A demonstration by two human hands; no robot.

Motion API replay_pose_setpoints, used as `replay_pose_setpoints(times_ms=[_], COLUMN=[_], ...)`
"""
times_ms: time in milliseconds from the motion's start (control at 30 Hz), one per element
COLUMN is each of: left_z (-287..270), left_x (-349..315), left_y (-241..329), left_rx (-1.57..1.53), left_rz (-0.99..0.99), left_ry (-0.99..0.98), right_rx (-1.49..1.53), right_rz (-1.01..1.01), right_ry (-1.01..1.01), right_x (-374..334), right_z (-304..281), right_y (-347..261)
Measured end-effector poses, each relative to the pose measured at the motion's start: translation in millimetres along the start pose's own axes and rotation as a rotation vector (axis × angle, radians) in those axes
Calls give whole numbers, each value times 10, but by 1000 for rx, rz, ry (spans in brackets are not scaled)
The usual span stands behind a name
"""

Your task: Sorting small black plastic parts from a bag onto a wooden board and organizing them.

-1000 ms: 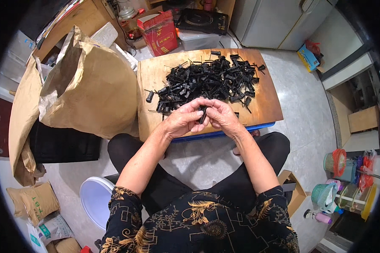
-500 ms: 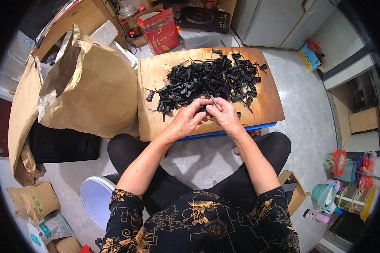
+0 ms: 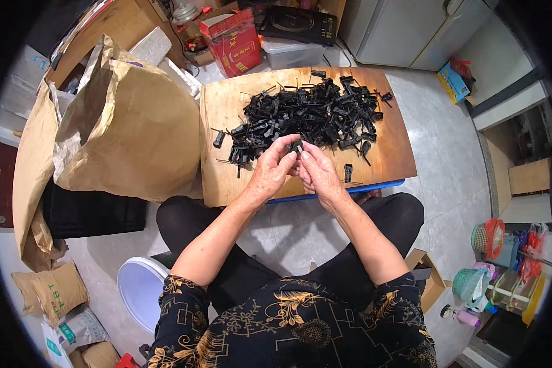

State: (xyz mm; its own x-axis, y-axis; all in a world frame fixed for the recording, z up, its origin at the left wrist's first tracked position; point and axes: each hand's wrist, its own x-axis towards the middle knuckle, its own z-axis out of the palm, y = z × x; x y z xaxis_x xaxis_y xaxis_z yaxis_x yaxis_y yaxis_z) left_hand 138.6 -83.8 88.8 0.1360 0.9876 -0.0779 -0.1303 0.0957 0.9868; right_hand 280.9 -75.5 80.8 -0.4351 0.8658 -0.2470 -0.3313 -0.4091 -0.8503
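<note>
Both hands meet at the near edge of a heap of small black plastic parts. My left hand is closed on a small black plastic part, its fingers bent around it. My right hand is closed, thumb and fingers pinching a small, thin greyish piece against that part. What this piece is, I cannot make out; the fingers cover most of it. One black part lies alone on the board, just right of my right hand. Another loose part lies left of the heap.
The heap rests on a wooden board above a blue edge. Left stands a large open brown paper bag; below it, a white bucket. Behind the board are a red box and a black cooktop. Baskets stand right.
My hands have shifted slightly left and turned, and the greyish piece now points differently, against the black part. The lone part near my right hand shows more fully. The heap is unchanged.
</note>
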Motion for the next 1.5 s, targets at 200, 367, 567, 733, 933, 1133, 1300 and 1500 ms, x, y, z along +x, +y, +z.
replay_pose_setpoints(times_ms=[200, 367, 567, 733, 933, 1133, 1300, 1500], left_z=[-16, -7, 2, 24, -6, 24, 41, 69], left_x=[18, 14, 25, 31, 15, 16, 21, 33], left_y=[-52, -88, -34, -29, -14, -24, 22, -32], left_rx=[78, 46, 33, 61, 31, 56, -1, 19], left_rz=[33, 71, 46, 56, 37, 34, 10, 63], left_ry=[4, 36, 30, 50, 3, 11, 57, 52], right_rx=[1, 15, 107, 71, 123, 101, 143, 112], right_rz=[6, 16, 23, 38, 34, 43, 30, 15], right_ry=[-3, -24, -71, -73, -101, -92, -110, -100], right_x=[27, 48, 39, 28, 31, 28, 32, 42], right_z=[13, 3, -14, 16, 5, 16, 9, -20], right_y=[15, 18, 11, -17, -19, -16, -23, 0])
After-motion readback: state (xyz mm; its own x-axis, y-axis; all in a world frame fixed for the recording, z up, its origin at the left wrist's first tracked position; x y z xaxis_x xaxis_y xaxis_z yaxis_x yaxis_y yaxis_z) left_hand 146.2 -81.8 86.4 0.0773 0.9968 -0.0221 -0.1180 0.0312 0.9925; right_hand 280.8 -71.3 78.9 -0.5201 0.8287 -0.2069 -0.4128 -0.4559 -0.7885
